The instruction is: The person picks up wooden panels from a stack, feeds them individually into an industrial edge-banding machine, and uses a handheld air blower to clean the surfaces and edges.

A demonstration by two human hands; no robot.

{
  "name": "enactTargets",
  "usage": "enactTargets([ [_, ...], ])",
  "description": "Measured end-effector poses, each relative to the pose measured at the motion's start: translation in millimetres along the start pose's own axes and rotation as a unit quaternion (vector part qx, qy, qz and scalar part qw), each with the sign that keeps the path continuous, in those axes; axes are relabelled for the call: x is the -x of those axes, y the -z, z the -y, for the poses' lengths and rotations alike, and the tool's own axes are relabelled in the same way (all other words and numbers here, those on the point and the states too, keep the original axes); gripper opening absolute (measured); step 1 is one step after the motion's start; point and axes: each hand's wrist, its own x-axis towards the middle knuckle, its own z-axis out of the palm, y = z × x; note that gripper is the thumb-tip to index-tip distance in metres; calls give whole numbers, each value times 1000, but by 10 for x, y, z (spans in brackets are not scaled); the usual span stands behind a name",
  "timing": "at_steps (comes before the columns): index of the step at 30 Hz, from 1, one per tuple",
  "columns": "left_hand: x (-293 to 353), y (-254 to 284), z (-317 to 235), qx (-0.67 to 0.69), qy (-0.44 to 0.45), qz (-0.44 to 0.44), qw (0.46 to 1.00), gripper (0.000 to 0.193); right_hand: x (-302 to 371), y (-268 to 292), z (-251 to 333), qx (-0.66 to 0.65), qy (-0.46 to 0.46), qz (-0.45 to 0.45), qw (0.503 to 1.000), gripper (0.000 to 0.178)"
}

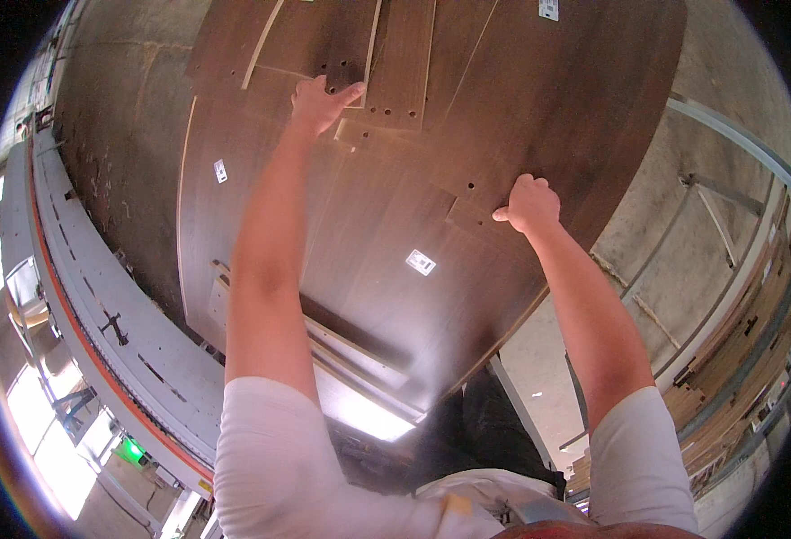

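Note:
My left hand (pixel 322 106) rests at the near end of a dark brown wood-grain panel (pixel 333 40) with several round holes. Its thumb stretches right to the panel's pale edge, apart from the other fingers. Farther right, my right hand (pixel 533 207) is closed at the end of another brown panel (pixel 494 220). The thumb there points left over the surface, close to a drilled hole; the fingers curl, their tips hidden. Beneath both hands spread large brown boards, some overlapping, with a white label (pixel 421 261) nearer me.
Narrow strips (pixel 359 359) lie at the near end of the boards. A long grey machine bed (pixel 135 341) with an orange stripe curves along the left. At right stand a metal frame (pixel 719 216) and stacked boards (pixel 728 377) over a concrete floor (pixel 634 234).

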Motion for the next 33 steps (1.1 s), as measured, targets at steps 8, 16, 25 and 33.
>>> enactTargets([
  [8,554,-319,-857,-25,66,64,995,102,-39,-50,-64,23,-9,-18,1000,77],
  [16,1130,-995,-1225,-12,46,-15,999,104,-45,189,-518,-274,8,-86,958,96],
  [25,1938,-1347,-1705,17,42,-13,999,90,-43,222,-603,-300,-72,-229,923,107],
  [33,3211,-1794,-1009,70,50,34,996,97,862,-762,-1105,-316,-55,-92,943,84],
])
